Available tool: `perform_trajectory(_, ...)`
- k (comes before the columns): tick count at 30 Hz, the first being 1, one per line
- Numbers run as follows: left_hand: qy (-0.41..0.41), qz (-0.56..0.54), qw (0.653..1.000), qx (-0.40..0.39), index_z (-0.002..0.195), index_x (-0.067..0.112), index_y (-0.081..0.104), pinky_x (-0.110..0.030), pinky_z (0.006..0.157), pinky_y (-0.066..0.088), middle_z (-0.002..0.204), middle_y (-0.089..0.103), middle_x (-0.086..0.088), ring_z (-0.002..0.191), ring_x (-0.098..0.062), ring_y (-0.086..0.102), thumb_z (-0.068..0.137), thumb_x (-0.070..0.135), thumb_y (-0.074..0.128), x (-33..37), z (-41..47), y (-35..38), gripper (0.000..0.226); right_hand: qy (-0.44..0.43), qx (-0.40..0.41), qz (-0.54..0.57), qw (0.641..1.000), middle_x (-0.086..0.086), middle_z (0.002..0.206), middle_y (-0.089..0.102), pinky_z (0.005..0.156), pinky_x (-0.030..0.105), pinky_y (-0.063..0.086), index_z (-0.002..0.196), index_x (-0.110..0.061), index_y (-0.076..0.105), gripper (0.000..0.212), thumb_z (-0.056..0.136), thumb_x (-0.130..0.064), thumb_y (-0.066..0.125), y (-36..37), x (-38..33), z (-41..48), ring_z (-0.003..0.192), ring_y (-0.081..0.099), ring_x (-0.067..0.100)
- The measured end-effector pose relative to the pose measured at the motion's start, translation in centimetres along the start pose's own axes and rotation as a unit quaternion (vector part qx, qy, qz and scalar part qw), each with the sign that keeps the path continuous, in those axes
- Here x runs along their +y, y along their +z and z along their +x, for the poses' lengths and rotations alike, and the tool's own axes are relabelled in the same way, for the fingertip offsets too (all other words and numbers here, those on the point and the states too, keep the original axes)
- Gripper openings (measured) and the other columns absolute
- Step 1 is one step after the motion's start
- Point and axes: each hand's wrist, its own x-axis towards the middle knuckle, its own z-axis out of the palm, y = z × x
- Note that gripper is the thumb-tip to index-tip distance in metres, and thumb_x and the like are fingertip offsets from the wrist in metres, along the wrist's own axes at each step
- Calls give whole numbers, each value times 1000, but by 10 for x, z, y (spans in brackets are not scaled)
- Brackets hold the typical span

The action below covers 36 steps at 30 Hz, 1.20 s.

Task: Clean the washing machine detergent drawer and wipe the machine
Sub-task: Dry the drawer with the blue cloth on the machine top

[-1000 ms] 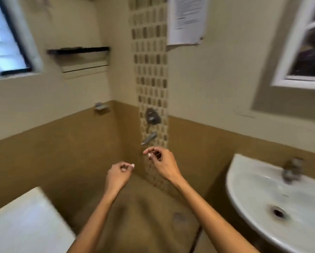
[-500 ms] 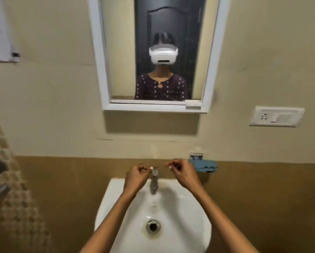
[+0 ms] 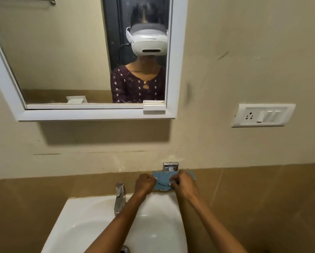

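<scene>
A blue cloth (image 3: 163, 181) hangs from a metal wall holder (image 3: 170, 166) above the back right of the white sink (image 3: 91, 218). My right hand (image 3: 183, 182) pinches the cloth at its middle, fingers curled into the fabric. My left hand (image 3: 146, 183) is curled into a fist at the cloth's left edge; whether it grips the fabric is unclear. The washing machine and its drawer are out of view.
A chrome tap (image 3: 119, 197) stands at the back of the sink, just left of my left arm. Above hangs a white-framed mirror (image 3: 96, 114) that reflects a person with a headset. A socket and switch plate (image 3: 263, 115) sits on the right wall.
The view swung right from the shower corner to the sink and moved closer. Both hands moved right and forward from above the tap to the blue cloth, which my right hand has taken.
</scene>
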Motion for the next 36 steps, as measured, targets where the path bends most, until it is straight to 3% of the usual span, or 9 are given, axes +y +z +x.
perform_trajectory(4,4,25,1000,6,56,15,53,-22,48,34,67,58,-9,51,-12,46,88,17,58,-4,19,13,32,-23,-14,-55,998,3,112,61,91,29,42,110,-19,69,33,82,-36,67,17,5,17,112,50,19)
perform_trajectory(8,4,42,999,13,51,15,51,-22,49,33,54,50,-1,50,-10,44,86,22,61,-6,29,17,36,-59,7,-69,996,4,103,64,82,26,40,101,-20,73,22,89,-31,59,21,11,25,102,55,19)
perform_trajectory(11,10,17,999,32,54,14,52,-24,57,36,64,56,-7,62,-17,50,89,22,58,-4,30,16,37,-48,39,-3,998,6,98,70,75,25,42,97,-15,73,23,93,-23,51,17,8,29,92,62,20)
perform_trajectory(15,88,-25,996,3,91,10,66,-25,73,46,92,66,-7,85,-18,59,90,27,56,7,23,4,20,-18,112,120,986,8,93,72,74,25,45,94,-10,71,20,92,-16,52,-7,-10,32,86,65,22)
perform_trajectory(19,156,-12,988,-17,117,15,60,-25,86,46,108,59,3,100,-14,56,81,31,69,16,14,-15,40,-57,157,155,974,4,91,70,74,28,49,95,-15,68,20,94,-22,49,-32,-48,31,81,63,19)
perform_trajectory(24,212,-42,976,1,93,12,70,-25,74,50,87,72,2,82,-9,65,89,20,60,23,-18,-64,13,-172,148,220,949,3,83,66,71,32,48,90,-11,63,18,96,-18,47,-48,-111,14,77,61,19)
perform_trajectory(29,209,-56,976,16,71,16,56,-8,50,38,47,59,17,46,9,51,95,8,47,15,-88,-137,27,-273,103,285,913,-3,76,61,65,22,44,85,-15,59,17,96,-15,46,-38,-182,-18,69,54,2)
perform_trajectory(32,195,-52,979,34,73,15,57,-14,48,41,50,60,14,48,6,53,94,15,51,7,-142,-188,22,-316,78,310,893,-9,75,60,64,14,43,84,-20,58,16,96,-16,48,-28,-232,-44,68,54,-2)
perform_trajectory(36,154,20,982,105,70,15,63,-16,54,43,60,64,10,56,-1,56,84,36,66,-21,-232,-263,25,-371,16,319,872,-2,77,63,69,28,47,85,-14,61,16,95,-17,49,3,-315,-104,72,58,9)
